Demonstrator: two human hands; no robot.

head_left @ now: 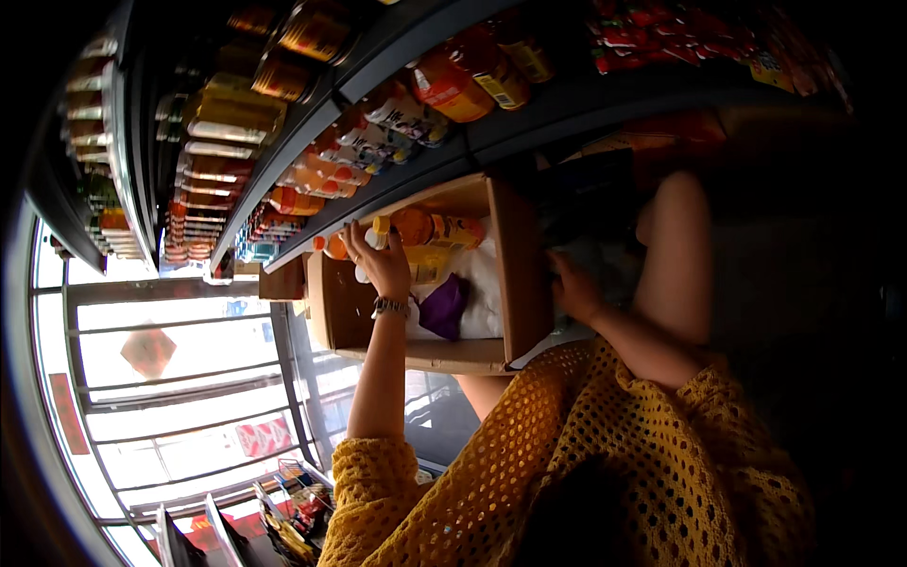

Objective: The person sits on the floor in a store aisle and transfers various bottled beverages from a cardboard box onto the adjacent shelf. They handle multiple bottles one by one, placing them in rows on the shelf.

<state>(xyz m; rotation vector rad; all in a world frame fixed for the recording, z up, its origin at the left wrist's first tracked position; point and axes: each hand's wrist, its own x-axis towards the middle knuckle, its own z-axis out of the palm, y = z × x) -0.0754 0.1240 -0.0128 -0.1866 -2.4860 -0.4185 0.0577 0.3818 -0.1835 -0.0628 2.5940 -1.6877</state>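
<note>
In front of me an open cardboard box (526,276) stands against the lowest shelf edge. Orange drink bottles (453,230), a bottle of yellow liquid (427,264), a purple cloth-like piece (445,308) and white plastic wrapping (483,290) lie in it. My left hand (382,266), with a watch at the wrist, reaches over the box. Its thumb and fingers are spread beside a yellow bottle cap (381,225); whether they grip anything is unclear. Down in shadow, my right hand (577,287) is close to the box's outer right side, its fingers partly hidden.
Shelves above the box carry rows of drink bottles (453,85) and red packets (659,35). The shelf edge (397,188) runs just beyond the box. A barred window (184,347) is at left, with more shelved goods (301,510) below. My knee (680,234) is at right.
</note>
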